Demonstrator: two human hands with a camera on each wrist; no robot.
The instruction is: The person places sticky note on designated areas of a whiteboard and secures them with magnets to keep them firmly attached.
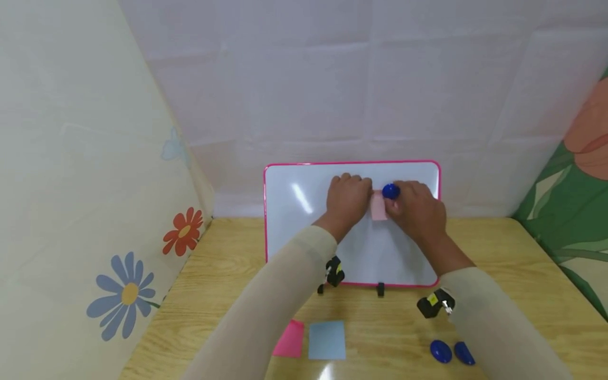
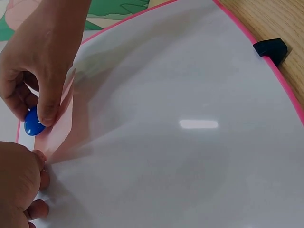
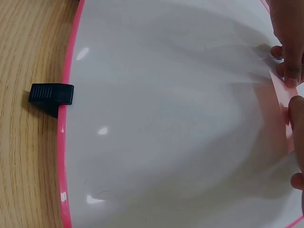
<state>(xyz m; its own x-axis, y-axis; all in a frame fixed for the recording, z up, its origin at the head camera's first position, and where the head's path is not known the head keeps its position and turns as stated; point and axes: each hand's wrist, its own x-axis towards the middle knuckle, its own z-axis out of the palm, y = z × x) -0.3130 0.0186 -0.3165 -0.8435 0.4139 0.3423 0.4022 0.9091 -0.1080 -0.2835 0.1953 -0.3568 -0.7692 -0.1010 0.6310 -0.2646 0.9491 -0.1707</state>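
Observation:
A whiteboard with a pink rim (image 1: 299, 253) stands tilted on the table. A pale pink sticky note (image 1: 378, 207) is at its upper right part, its lower end lifted off the surface in the left wrist view. My left hand (image 1: 349, 200) pinches the note's left edge between thumb and curled fingers. From the right, my right hand (image 1: 420, 208) pinches a round blue magnet (image 1: 391, 191) by the note's upper right corner, the thumb lying against the paper. Whether the magnet touches the board cannot be told.
Black feet (image 1: 381, 290) hold the board's lower edge. On the wooden table (image 1: 228, 264) in front lie a bright pink sticky note (image 1: 291, 339), a light blue one (image 1: 326, 340) and two more blue magnets (image 1: 441, 351), one partly behind the right sleeve. A white cloth (image 1: 304, 95) hangs behind.

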